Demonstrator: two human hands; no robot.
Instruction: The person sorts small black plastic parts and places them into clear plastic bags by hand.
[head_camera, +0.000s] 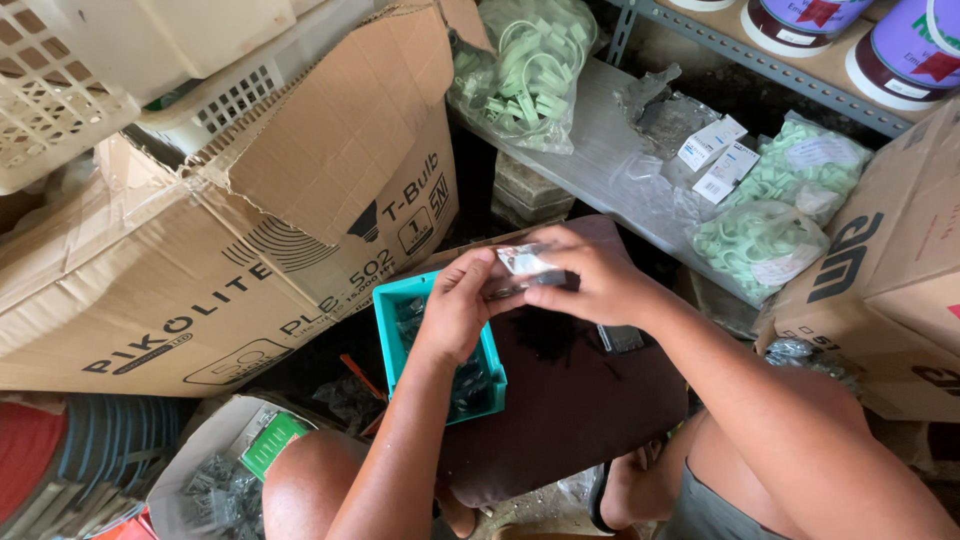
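**Small clear packet held over the teal bin**

Both hands grip one small clear packet (522, 266): the left hand (455, 305) pinches its lower edge, the right hand (590, 275) closes on its top. It hangs just above the teal bin (388, 330), which holds more dark packets. Another packet (620, 338) lies on the dark board (580, 400).

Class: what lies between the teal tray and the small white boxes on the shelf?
In the head view, both hands, left and right, gripping a small clear packet, above a dark board.

teal tray (386, 322): contents part-hidden by left hand (455, 305) | paint cans (900, 45): cropped
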